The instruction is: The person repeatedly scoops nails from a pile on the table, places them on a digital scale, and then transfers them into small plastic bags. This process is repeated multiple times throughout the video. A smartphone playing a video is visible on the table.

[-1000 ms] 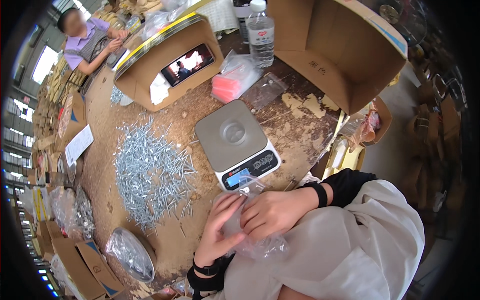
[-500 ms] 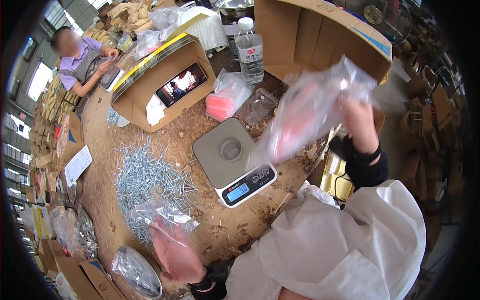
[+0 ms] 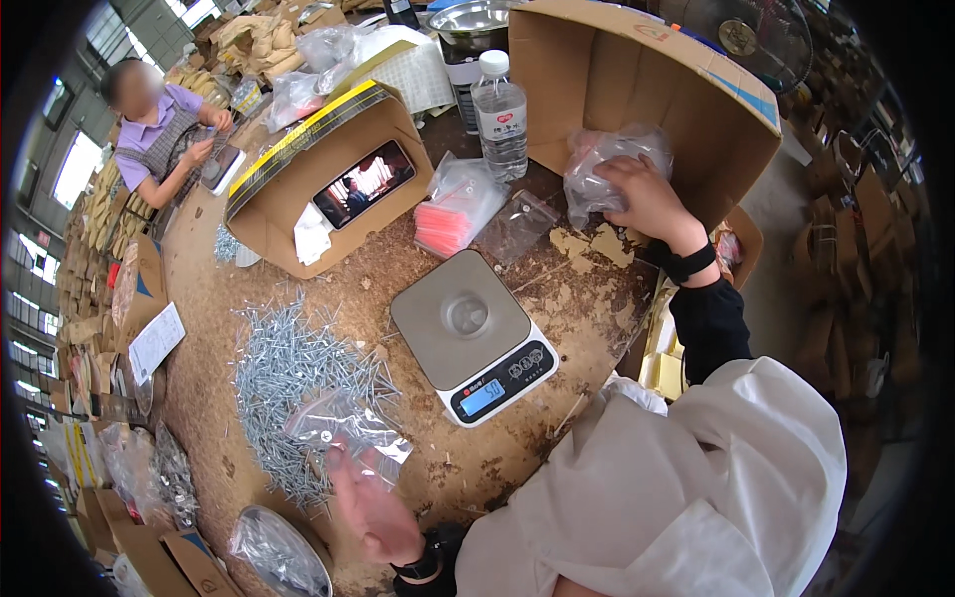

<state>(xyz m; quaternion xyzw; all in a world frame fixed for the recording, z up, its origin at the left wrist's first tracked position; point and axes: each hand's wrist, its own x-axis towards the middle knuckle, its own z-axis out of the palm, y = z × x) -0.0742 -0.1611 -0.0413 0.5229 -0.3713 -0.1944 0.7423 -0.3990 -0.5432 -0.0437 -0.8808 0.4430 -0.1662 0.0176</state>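
My right hand (image 3: pixel 649 197) grips a crumpled clear plastic bag (image 3: pixel 617 164) at the mouth of a tipped cardboard box (image 3: pixel 577 70). My left hand (image 3: pixel 376 509), turned palm up, has a small clear zip bag (image 3: pixel 348 426) at its fingertips; the thumb's contact is hard to see. That bag overlaps a pile of thin silver screws or nails (image 3: pixel 298 368). Right of the pile stands a white digital scale (image 3: pixel 505 383) with a lit display and a small round clear dish (image 3: pixel 466 314) on its plate.
Behind the scale lie red-edged zip bags (image 3: pixel 448 224) and a flat clear bag (image 3: pixel 519 224). A water bottle (image 3: pixel 499 114) stands behind them. A phone (image 3: pixel 365 184) leans in a small carton (image 3: pixel 284 224). Near left, a metal bowl (image 3: pixel 323 572) holds plastic bags. A co-worker (image 3: pixel 164 134) sits far left.
My right hand has carried the large plastic bag away from beside the scale to the far cardboard box. My left hand and its small bag have shifted slightly right.
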